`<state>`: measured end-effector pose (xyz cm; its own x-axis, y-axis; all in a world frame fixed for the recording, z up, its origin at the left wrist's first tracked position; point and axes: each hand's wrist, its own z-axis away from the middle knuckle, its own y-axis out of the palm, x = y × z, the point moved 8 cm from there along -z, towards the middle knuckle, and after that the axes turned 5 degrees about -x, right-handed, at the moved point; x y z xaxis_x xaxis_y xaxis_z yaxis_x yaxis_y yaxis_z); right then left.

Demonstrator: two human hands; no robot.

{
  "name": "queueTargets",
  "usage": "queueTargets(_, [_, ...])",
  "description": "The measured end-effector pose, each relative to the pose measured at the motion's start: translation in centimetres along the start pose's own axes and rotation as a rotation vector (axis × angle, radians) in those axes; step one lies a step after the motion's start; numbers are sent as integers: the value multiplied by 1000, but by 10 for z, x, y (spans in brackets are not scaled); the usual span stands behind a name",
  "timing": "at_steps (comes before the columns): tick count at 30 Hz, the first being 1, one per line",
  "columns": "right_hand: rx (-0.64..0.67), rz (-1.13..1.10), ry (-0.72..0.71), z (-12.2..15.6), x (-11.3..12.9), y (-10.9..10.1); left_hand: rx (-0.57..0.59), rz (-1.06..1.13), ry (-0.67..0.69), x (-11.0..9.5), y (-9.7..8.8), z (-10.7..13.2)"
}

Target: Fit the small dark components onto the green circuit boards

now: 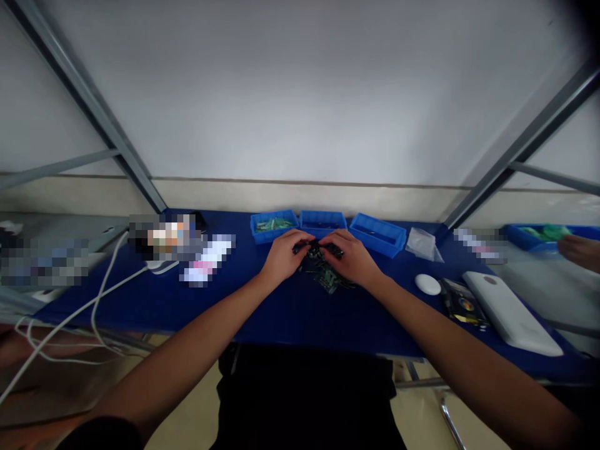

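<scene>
My left hand (284,255) and my right hand (351,257) meet over the middle of the blue table, fingers closed. A small black part (315,248) shows between them, too small and dark to name. Fingers of both hands are pressed around dark pieces there. Just below the fingers lies a loose pile of green circuit boards (328,280), partly covered by my right hand. Behind my hands are a blue bin with green pieces in it (257,235), a middle blue bin (323,216) and a right blue bin (392,247).
Right of my hands are clear plastic bags (422,244), a round white case (427,284), a black packet (462,300) and a long white box (510,312). White cables (100,290) cross the left side. A co-worker's hand (579,251) is by another blue bin (518,236) at far right.
</scene>
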<state>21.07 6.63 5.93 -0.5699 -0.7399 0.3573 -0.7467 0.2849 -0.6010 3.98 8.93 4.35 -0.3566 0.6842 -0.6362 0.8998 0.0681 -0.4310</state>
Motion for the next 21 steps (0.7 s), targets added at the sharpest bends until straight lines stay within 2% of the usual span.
queueTargets(5, [17,-58,14,2,3,4,-12,82,17,-8,1,1])
queueTargets(13, [0,-229,188,4,-7,9,15,141,31,-7,6,3])
queueTargets(21, [23,-176,133,2,0,7,-48,222,-28,-9,1,2])
